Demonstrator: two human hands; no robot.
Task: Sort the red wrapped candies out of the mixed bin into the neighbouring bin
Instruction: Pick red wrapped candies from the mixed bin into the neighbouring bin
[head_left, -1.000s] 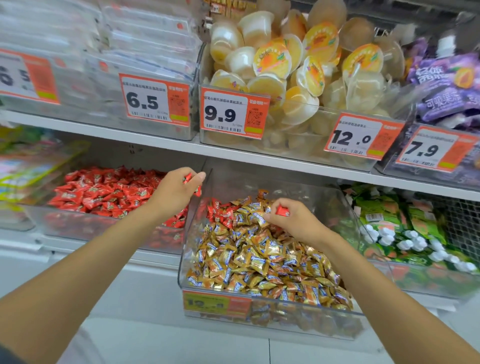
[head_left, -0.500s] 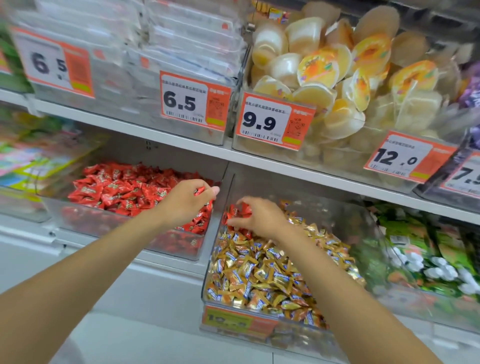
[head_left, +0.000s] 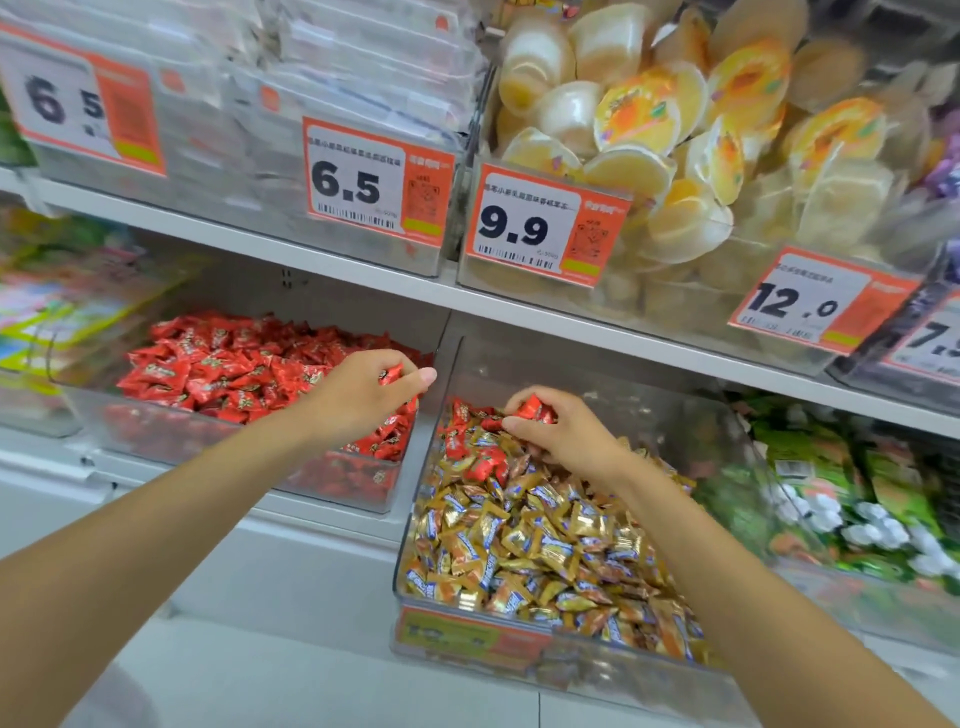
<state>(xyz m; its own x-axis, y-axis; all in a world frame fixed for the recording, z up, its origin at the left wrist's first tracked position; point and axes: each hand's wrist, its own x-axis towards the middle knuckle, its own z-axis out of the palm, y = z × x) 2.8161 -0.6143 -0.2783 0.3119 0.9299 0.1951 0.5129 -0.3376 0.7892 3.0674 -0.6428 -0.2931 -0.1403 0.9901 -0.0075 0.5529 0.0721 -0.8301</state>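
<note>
On the lower shelf, two clear plastic bins are seen side by side: the mixed bin on the right, filled mostly with gold wrapped candies, and the neighbouring bin on the left, filled with red wrapped candies. A small group of red candies is still found at the back left corner of the mixed bin, on top of the gold ones. The right hand is placed over this corner, and one red candy is pinched between its thumb and fingers. The left hand is held above the right end of the neighbouring bin, closed around another red candy, of which only a part is visible between the fingers. The printing on the candy wrappers is too small and blurred to be read. On the front of the mixed bin an orange and yellow label is fixed, but its number cannot be read with certainty. On the upper shelf, orange and white price tags are attached to the bins: "6.5", "9.9" and "12.0", each with a barcode and small Chinese characters that are not legible. Behind the "9.9" tag, jelly cups with orange lids are piled.
</note>
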